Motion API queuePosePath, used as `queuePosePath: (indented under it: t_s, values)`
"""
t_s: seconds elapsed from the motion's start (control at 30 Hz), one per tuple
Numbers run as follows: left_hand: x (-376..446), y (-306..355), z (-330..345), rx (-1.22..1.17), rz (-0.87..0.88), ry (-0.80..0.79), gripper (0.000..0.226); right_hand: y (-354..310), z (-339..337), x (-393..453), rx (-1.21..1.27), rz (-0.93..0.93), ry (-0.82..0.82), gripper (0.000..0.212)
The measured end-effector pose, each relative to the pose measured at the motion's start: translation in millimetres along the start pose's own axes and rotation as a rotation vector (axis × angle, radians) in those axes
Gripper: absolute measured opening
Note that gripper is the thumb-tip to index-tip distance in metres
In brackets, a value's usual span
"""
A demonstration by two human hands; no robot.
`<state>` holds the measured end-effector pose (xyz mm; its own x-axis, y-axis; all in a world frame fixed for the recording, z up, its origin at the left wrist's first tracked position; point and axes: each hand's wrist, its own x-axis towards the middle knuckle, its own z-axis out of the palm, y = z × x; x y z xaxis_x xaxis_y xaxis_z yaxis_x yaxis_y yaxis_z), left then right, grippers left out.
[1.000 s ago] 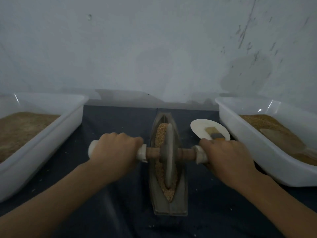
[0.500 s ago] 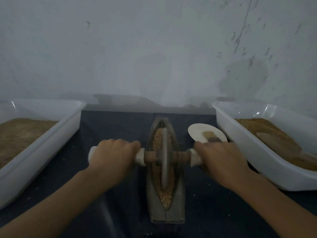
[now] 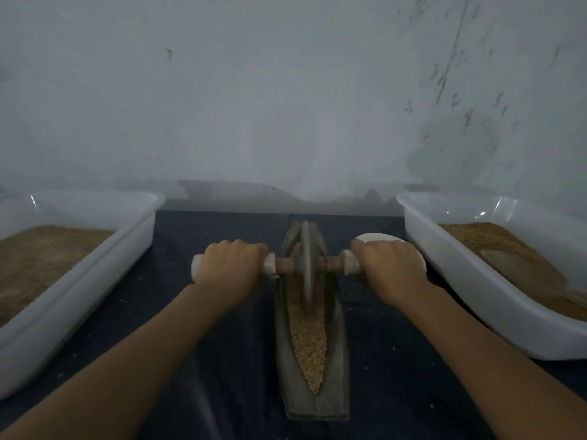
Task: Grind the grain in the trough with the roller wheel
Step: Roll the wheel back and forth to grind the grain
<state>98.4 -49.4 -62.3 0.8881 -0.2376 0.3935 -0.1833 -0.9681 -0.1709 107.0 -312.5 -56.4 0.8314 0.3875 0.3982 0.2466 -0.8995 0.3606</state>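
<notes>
A narrow boat-shaped trough [image 3: 282, 369] lies lengthwise on the dark cloth in the middle, filled with pale brown grain [image 3: 308, 341]. A grey disc-shaped roller wheel [image 3: 306, 265] stands upright in the far half of the trough, on a wooden axle with white handle ends. My left hand [image 3: 230, 269] grips the left handle. My right hand [image 3: 389, 269] grips the right handle. Both arms are stretched forward.
A white plastic tub [image 3: 133, 246] with brown meal stands at the left. Another white tub [image 3: 444, 262] at the right holds brown meal and a scoop [image 3: 521, 268]. A small white dish [image 3: 381, 238] sits behind my right hand. A grey wall rises just behind.
Both hands have pushed the roller wheel away from me, from the trough's middle to its far half. More grain shows at the near end.
</notes>
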Motion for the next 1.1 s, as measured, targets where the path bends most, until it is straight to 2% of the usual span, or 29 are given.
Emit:
queuePosePath:
  t_s: [0.1,0.17,0.23,0.3,0.37,0.43,0.57,0.67,0.73,0.8,0.9,1.03,1.1]
  values:
    - [-32,-2,-13,0.005,0.042,-0.023,0.024,-4,-18,-37,-0.011,-0.061,0.077,0.036]
    - [-55,-5,-19,0.024,0.070,-0.019,0.029,-6,-33,-61,0.082,-0.081,0.157,0.048]
    - [-66,-6,-24,0.075,0.109,0.036,0.037,-8,-37,-76,0.156,-0.071,0.151,0.052]
    - [-61,-5,-25,0.087,0.111,0.047,0.037,-9,-34,-75,0.156,-0.060,0.106,0.050]
    - [-44,-3,-20,0.063,0.070,0.024,0.031,-9,-27,-60,0.045,-0.036,0.062,0.040]
    - [-26,-2,-10,0.035,0.027,0.023,0.030,-8,-16,-39,-0.002,-0.021,0.079,0.035]
    - [0,-1,7,0.037,0.003,0.066,0.029,-3,2,-7,0.021,0.038,0.041,0.022]
    - [-2,0,1,0.058,0.015,0.062,0.028,-1,0,-13,0.052,0.024,0.039,0.018]
    - [-17,-1,-8,0.038,0.020,0.013,0.027,-4,-14,-31,0.030,-0.023,0.020,0.024]
    - [-44,-3,-18,0.018,0.035,-0.003,0.028,-7,-31,-54,0.054,-0.053,0.104,0.041]
    - [-78,-5,-32,0.027,0.095,0.101,0.039,-11,-46,-82,0.148,-0.063,0.142,0.054]
    - [-75,-3,-30,0.073,0.120,0.074,0.039,-12,-42,-77,0.101,-0.059,0.074,0.050]
    - [-58,-2,-20,0.043,0.098,0.072,0.028,-12,-33,-60,0.003,-0.038,0.045,0.039]
